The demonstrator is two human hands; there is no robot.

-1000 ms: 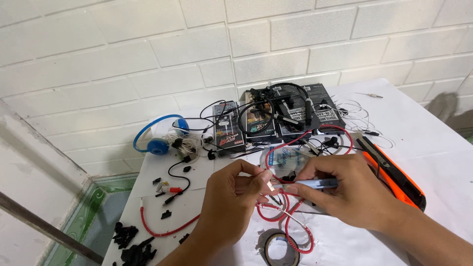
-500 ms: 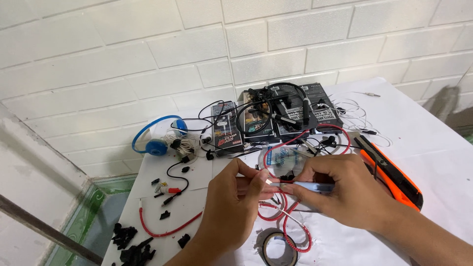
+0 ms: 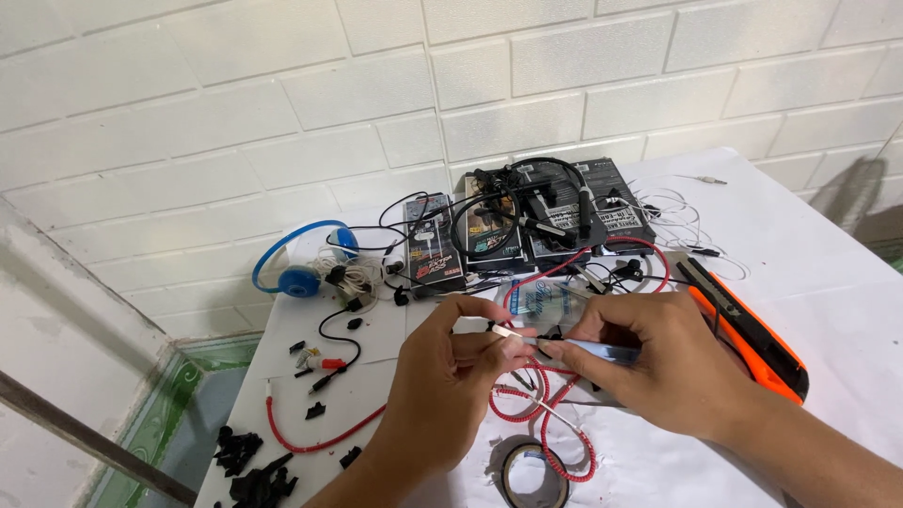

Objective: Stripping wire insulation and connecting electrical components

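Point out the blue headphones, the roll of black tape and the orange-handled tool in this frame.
blue headphones (image 3: 303,280): head view, on the left ear cup.
roll of black tape (image 3: 509,473): head view, on the roll's left side.
orange-handled tool (image 3: 752,343): head view, on the orange handle.

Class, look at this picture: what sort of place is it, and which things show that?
Probably a small home electronics repair bench: blue headphones, dark boxed earphone packs and a black tape roll on a white table by a brick wall.

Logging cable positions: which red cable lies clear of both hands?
The red cable curving at the table's left front edge; the other red braided cable loops beneath the hands.
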